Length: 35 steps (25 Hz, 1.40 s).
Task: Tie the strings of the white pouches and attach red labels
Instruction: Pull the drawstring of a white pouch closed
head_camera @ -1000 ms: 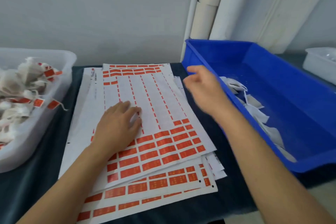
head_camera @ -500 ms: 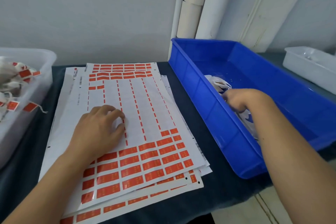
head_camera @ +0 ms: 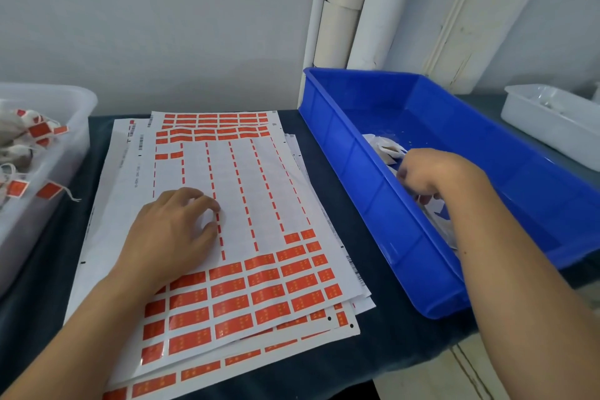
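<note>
Pouches in the blue bin look light, soft; pinch near strings; right hand curled among them, grip unclear; left hand relaxed on label sheet.

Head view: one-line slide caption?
Right hand reaches among white pouches in blue bin; left hand rests on label sheet.
</note>
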Tool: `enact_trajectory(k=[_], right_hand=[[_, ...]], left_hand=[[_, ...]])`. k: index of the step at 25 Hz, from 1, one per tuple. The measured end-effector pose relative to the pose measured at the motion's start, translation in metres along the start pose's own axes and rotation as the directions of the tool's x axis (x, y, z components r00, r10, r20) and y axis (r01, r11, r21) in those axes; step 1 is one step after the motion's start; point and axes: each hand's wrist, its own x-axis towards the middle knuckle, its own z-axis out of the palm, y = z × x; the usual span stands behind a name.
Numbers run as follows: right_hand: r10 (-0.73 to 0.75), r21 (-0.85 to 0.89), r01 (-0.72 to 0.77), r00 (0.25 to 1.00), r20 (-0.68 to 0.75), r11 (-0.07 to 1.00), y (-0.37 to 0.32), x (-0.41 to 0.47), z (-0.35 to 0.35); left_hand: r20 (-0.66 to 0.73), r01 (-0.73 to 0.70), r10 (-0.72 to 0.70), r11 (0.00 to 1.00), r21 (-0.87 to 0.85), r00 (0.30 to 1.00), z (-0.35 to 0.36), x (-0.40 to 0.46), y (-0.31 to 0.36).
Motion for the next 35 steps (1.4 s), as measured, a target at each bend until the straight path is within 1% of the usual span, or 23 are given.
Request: enact_trajectory(k=[3,6,9,11,13,15,17,19,21,23,25,27,29,31,32,34,35], right_hand=[[-0.066,-0.055,0.06,0.991,-0.117,0.997,-0.002,0.001,-0.002],[-0.084,0.0,0.086,0.963,-0.258,0.996,-0.006,0.004,0.0],[-0.079,0.096,0.127,0.912,-0.402,0.987,-0.013,0.006,-0.001],[-0.076,0.166,0.183,0.861,-0.503,0.969,-0.018,0.004,-0.005],[-0.081,0.199,0.252,0.788,-0.611,0.947,-0.025,-0.002,-0.01],[-0.114,0.164,0.322,0.693,-0.711,0.932,-0.036,-0.013,-0.014],[-0.188,0.087,0.394,0.608,-0.772,0.915,-0.052,-0.025,-0.018],[-0.27,0.035,0.466,0.57,-0.776,0.884,-0.074,-0.038,-0.018],[-0.331,0.098,0.581,0.585,-0.741,0.808,-0.098,-0.049,-0.012],[-0.409,0.231,0.692,0.626,-0.664,0.684,-0.122,-0.056,0.001],[-0.531,0.321,0.756,0.637,-0.559,0.57,-0.143,-0.058,0.019],[-0.614,0.395,0.779,0.626,-0.48,0.486,-0.162,-0.057,0.038],[-0.609,0.459,0.776,0.627,-0.485,0.433,-0.18,-0.051,0.055],[-0.546,0.526,0.765,0.639,-0.542,0.373,-0.193,-0.044,0.069],[-0.506,0.571,0.752,0.651,-0.566,0.329,-0.198,-0.041,0.076],[-0.455,0.663,0.714,0.679,-0.576,0.225,-0.204,-0.036,0.091],[-0.444,0.695,0.694,0.692,-0.569,0.19,-0.206,-0.034,0.098]], left_hand=[[-0.003,-0.003,0.003,1.0,-0.006,1.0,0.002,0.001,-0.001],[-0.005,-0.005,0.005,1.0,-0.008,1.0,0.004,0.001,-0.002],[-0.009,-0.001,0.001,1.0,-0.015,1.0,0.007,0.002,-0.004],[-0.01,0.005,-0.005,1.0,-0.019,1.0,0.009,0.003,-0.006],[-0.015,0.019,-0.019,0.999,-0.034,1.0,0.011,0.002,-0.008],[-0.015,0.034,-0.035,0.997,-0.075,0.999,0.011,0.002,-0.007],[-0.023,0.058,-0.062,0.986,-0.158,0.998,0.01,0.001,-0.004],[-0.047,0.086,-0.101,0.963,-0.257,0.994,0.009,-0.001,-0.001],[-0.055,0.077,-0.106,0.922,-0.38,0.993,0.01,-0.004,0.003],[-0.055,0.025,-0.063,0.852,-0.522,0.997,0.011,-0.006,0.008],[-0.047,-0.023,-0.008,0.779,-0.626,0.999,0.011,-0.008,0.013],[-0.03,-0.035,0.019,0.718,-0.696,0.999,0.01,-0.01,0.016],[-0.054,-0.021,-0.022,0.725,-0.688,0.998,0.015,-0.008,0.016],[-0.096,0.027,-0.119,0.754,-0.656,0.988,0.019,-0.004,0.014],[-0.115,0.054,-0.172,0.749,-0.661,0.978,0.02,-0.001,0.013],[-0.13,0.102,-0.27,0.699,-0.708,0.954,0.019,0.002,0.009],[-0.121,0.124,-0.313,0.661,-0.74,0.942,0.018,0.003,0.007]])
